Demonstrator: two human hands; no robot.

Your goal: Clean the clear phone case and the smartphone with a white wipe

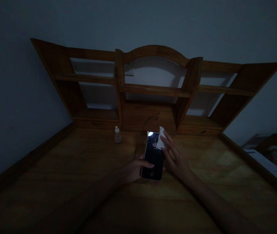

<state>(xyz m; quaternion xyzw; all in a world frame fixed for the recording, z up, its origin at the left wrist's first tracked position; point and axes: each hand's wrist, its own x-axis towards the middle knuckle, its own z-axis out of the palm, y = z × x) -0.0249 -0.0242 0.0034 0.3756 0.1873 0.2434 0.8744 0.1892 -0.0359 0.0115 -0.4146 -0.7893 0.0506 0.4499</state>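
Observation:
A smartphone (pixel 150 159) with a dark lit screen is held up over the desk, its top end pointing away from me. My left hand (pixel 138 167) grips its lower part from the left, with the thumb lying across the screen and fingertips showing at the right edge. White digits glow near the upper part of the screen, partly covered. My right hand (pixel 174 156) pinches a folded white tissue or wipe (pixel 161 139) against the phone's upper right corner. A bright reflection shows at the top left of the screen.
A small bottle (pixel 118 136) with a white cap stands on the wooden desk (pixel 84 162), left of the phone. Behind it rises a wooden shelf unit (pixel 155 91) against the wall. A power socket (pixel 128 69) shows through its middle opening. The room is dim.

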